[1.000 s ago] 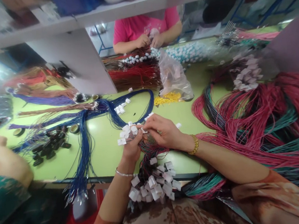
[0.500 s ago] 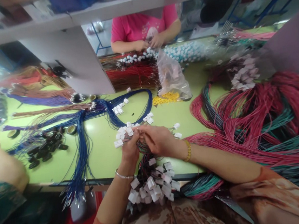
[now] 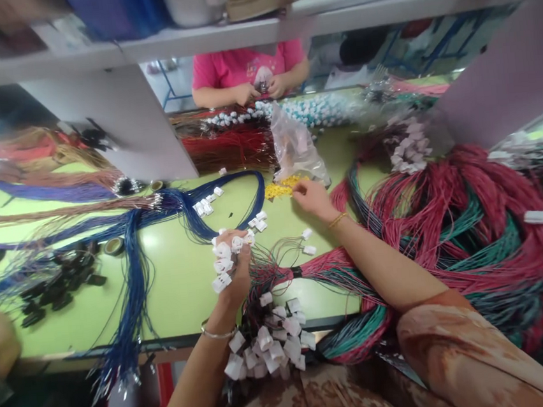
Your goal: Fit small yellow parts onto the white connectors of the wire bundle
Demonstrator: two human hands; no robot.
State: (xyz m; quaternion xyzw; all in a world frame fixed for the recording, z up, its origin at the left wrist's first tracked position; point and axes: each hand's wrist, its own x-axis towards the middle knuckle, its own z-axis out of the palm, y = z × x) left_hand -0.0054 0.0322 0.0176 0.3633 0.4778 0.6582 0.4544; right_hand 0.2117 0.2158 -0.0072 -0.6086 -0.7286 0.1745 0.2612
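My left hand (image 3: pixel 238 272) is closed around a bundle of wires that end in white connectors (image 3: pixel 223 266), which stick out past the thumb and fingers. My right hand (image 3: pixel 315 200) reaches forward to a pile of small yellow pieces (image 3: pixel 277 190), its thumb and fingertips pinched together at the pile's right edge. Whatever is between those fingertips is too small to make out. From the left hand the red, green and black wires run right through a black tie (image 3: pixel 296 271). Below the hands, a cluster of larger white connectors (image 3: pixel 270 344) hangs at the table edge.
A clear plastic bag (image 3: pixel 294 143) stands behind the yellow pieces. Blue wires (image 3: pixel 137 261) and black connectors (image 3: pixel 62 278) lie left; a large heap of red and green wires (image 3: pixel 446 219) fills the right. A grey divider (image 3: pixel 114 122) rises behind. Across the table sits a person in pink (image 3: pixel 249 71).
My right hand has left the white connectors by my left hand and moved forward and right to the yellow pieces. My left hand keeps its hold. The view has shifted slightly.
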